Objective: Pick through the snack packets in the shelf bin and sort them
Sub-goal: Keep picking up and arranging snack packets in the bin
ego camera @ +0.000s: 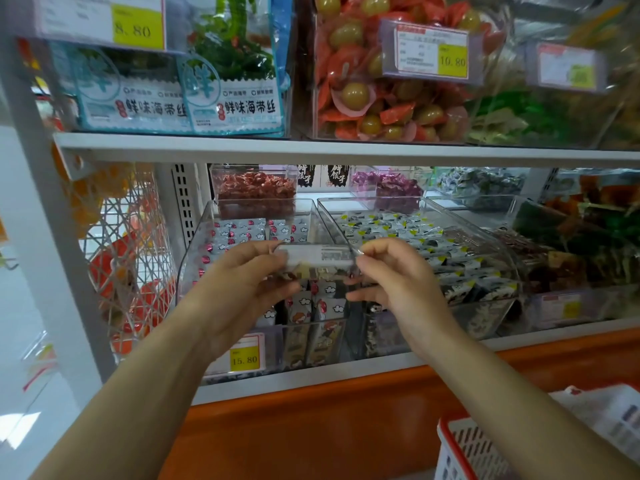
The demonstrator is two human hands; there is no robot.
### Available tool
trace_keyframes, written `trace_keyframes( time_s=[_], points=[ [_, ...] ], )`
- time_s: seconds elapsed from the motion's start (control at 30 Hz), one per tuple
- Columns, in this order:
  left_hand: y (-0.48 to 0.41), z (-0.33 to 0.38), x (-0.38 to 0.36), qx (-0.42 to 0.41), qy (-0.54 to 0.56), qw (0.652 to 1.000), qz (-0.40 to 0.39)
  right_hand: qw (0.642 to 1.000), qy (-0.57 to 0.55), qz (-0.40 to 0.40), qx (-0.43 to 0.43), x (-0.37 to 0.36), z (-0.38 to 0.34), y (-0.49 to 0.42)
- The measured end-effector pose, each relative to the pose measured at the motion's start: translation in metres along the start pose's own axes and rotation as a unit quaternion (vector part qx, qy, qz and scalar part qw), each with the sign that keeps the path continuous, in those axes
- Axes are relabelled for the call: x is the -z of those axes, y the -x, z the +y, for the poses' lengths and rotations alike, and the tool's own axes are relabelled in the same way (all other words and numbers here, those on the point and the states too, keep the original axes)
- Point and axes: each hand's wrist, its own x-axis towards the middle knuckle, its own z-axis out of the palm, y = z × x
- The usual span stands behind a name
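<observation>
So, a single packet [313, 257] is pinched at each end — left hand [242, 282] and right hand [391, 278] curled on it, equally close, long axis lying left-to-right — held just above the clear bin [199, 237], remaining packets [242, 232] piled behind.

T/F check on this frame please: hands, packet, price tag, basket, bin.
1. The left hand and right hand both pinch one packet between them. True.
2. The price tag below the left hand reads 8.80. False: it reads 15.80.
3. The basket with the red rim is at lower left. False: it is at lower right, under the right forearm.
4. The clear bin behind the hands holds many small packets. True.
</observation>
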Motion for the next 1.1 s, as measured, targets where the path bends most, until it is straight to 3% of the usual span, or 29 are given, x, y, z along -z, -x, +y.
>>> trace_keyframes(
  time_s=[0.13,0.27,0.47,0.6,0.83,1.0,1.1],
  points=[
    [0.003,-0.004,-0.005,-0.023,-0.043,0.999,-0.022,0.999,0.052,0.008,0.012,-0.001,0.004,0.000],
    [0.005,-0.006,-0.009,-0.047,-0.111,0.992,-0.037,1.000,0.025,-0.001,0.018,-0.006,0.003,0.001],
    [0.009,-0.009,-0.013,-0.089,-0.268,0.958,-0.043,0.990,0.105,0.068,0.060,-0.005,0.001,-0.003],
    [0.007,-0.013,-0.017,-0.074,-0.218,0.973,-0.010,0.981,0.162,0.061,0.092,-0.006,0.001,-0.001],
    [0.003,-0.014,-0.014,-0.081,-0.164,0.982,0.044,0.987,0.120,0.046,0.094,-0.011,0.001,0.001],
    [0.001,-0.013,-0.010,-0.056,-0.103,0.990,0.084,0.999,0.013,-0.021,0.029,-0.012,0.002,0.002],
    [-0.001,-0.011,-0.006,-0.017,-0.039,0.993,0.106,0.998,0.025,-0.055,0.011,-0.011,0.005,0.002]
  ],
)
